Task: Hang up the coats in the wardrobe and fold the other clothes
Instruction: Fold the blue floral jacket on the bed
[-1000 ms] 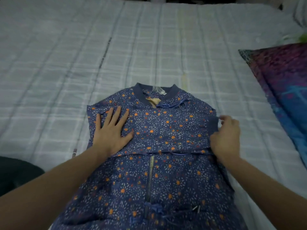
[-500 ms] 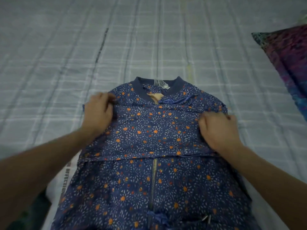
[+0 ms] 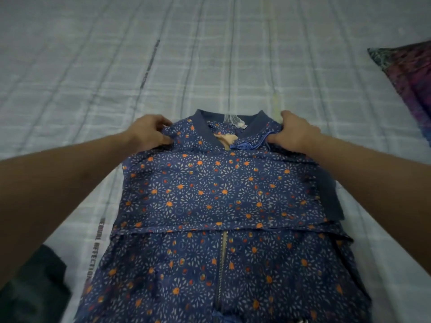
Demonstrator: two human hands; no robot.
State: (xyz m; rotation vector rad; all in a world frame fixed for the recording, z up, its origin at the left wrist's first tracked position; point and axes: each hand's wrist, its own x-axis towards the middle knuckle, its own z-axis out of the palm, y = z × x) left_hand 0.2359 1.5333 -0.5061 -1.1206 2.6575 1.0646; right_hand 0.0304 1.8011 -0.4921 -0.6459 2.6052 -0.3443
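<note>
A blue jacket (image 3: 217,197) with orange flower print, a dark ribbed collar and a front zip lies flat on the bed, collar away from me. Its sleeves are folded across the chest. My left hand (image 3: 149,134) grips the fabric at the left shoulder beside the collar. My right hand (image 3: 293,134) grips the right shoulder, thumb tucked under the cloth near a blue tie at the neck.
The bed (image 3: 210,54) is covered with a pale checked sheet stretching far ahead. A purple and blue patterned pillow (image 3: 410,75) lies at the right edge. A dark garment (image 3: 32,287) sits at the lower left, beside the jacket's hem.
Both hands moved up from the folded sleeves at the chest to the shoulders. The left hand, flat a second ago, now grasps fabric. The view tilted closer over the jacket.
</note>
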